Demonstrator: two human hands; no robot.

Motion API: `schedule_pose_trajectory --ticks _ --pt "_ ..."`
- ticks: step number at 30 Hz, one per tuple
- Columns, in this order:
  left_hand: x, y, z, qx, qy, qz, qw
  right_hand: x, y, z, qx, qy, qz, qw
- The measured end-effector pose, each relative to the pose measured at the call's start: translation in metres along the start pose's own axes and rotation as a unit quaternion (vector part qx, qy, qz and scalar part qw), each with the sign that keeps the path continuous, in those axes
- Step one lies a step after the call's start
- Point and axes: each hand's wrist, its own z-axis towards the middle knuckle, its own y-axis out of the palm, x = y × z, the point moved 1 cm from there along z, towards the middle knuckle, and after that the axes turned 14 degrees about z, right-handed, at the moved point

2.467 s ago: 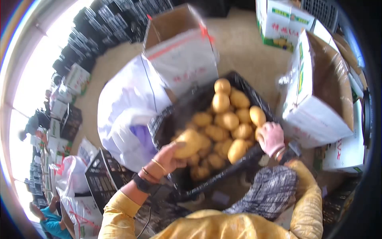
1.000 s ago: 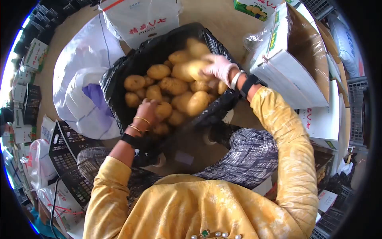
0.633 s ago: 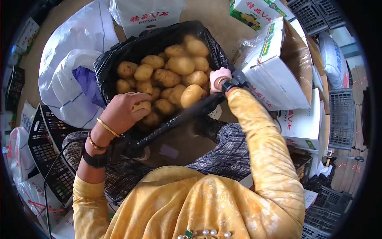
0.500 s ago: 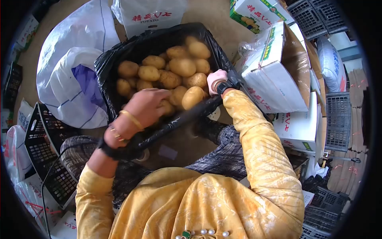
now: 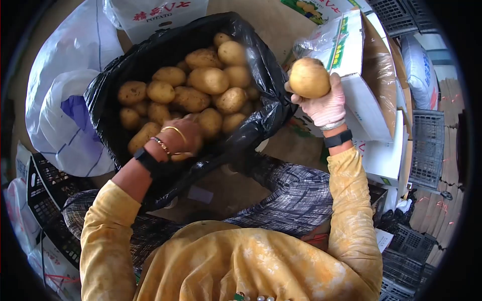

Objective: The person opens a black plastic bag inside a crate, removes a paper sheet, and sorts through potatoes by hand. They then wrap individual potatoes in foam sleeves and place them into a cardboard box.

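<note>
Many potatoes point(image 5: 191, 99) lie in a container lined with a black plastic bag point(image 5: 261, 60). My right hand point(image 5: 324, 103) is lifted to the right of the bag, its fingers wrapped round one large potato point(image 5: 309, 78). Inside the bag, at its near side, my left hand point(image 5: 181, 134) reaches down among the potatoes. Its fingers are partly hidden and blurred, so what they hold, if anything, does not show.
An open white carton point(image 5: 346, 55) stands right of the bag, and another white box point(image 5: 160, 17) is behind it. White sacks point(image 5: 65, 120) lie at the left near a black crate point(image 5: 50, 190). Grey crates point(image 5: 427, 145) stand at far right.
My right hand has left the bag's right edge and is now up at the right with a potato. My left hand stays among the potatoes, slightly lower in view. The whole view has shifted.
</note>
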Motion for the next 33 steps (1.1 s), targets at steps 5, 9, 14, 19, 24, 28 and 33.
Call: schedule_pose_trajectory --ticks 5,9,14,19,24,28,33 --pt "0.012 -0.013 0.061 0.222 -0.073 0.152 0.960 0.007 -0.014 0.009 0.020 -0.047 -0.056 0.997" --pt "0.052 0.010 0.132 0.320 -0.015 0.253 0.913 0.046 -0.010 0.023 0.033 -0.039 -0.064 0.997" --pt "0.058 0.001 0.119 0.224 -0.106 0.276 0.928 0.058 -0.013 0.029 0.114 0.028 -0.140 0.983" --pt "0.018 0.008 0.066 0.308 -0.211 0.228 0.899 0.053 -0.033 0.027 0.187 0.038 -0.148 0.970" --pt "-0.042 0.032 -0.017 0.186 -0.325 0.095 0.923 0.056 -0.022 0.014 0.136 -0.009 -0.136 0.981" --pt "-0.021 0.020 -0.070 0.168 -0.262 0.152 0.938 0.082 0.020 0.006 0.012 -0.117 -0.179 0.977" --pt "0.074 0.020 -0.117 0.018 -0.164 0.042 0.985 0.170 0.085 -0.032 -0.118 -0.029 -0.784 0.609"
